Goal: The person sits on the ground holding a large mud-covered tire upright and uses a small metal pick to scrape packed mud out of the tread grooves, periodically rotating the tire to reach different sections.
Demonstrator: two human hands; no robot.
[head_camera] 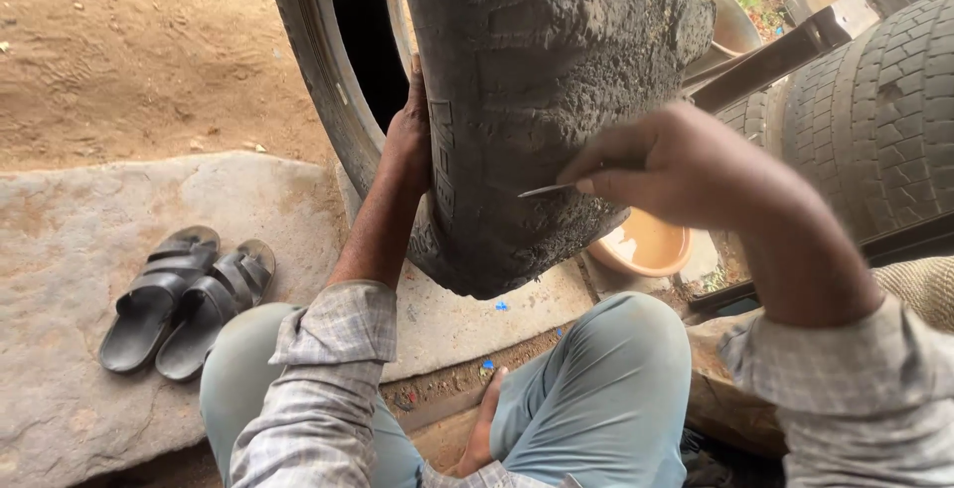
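I count two tyres. The worn tyre (537, 100) stands upright at the centre, its rough, stripped tread facing me and its lower edge hanging above the stone slab (89, 249). The second tyre (874, 110), with a blocky tread pattern, lies at the far right, close beside the first; whether the two touch I cannot tell.

One thin metal blade (545, 191) is in view, its tip touching the lower right of the worn tread. Two dark sandals (184, 299) lie side by side on the slab at the left, well apart from the tyre. One orange bowl (644, 245) sits low behind the tyre's bottom edge, partly hidden by it.

I see two hands, both mine. My left hand (409, 140) reaches up from the near left, forearm rising steeply and sleeve rolled to the elbow; the fingers curl over the tyre's left sidewall edge, gripping it firmly. My right hand (686, 170) comes in from the near right, wrist bent leftward; its fingers (606, 182) are pinched tight on the blade, which points left at the rubber.

Two knees in grey-green trousers (606, 389) occupy the near edge, legs crossed, with one bare foot (484, 428) showing between them. Sandy ground (129, 41) fills the far left.
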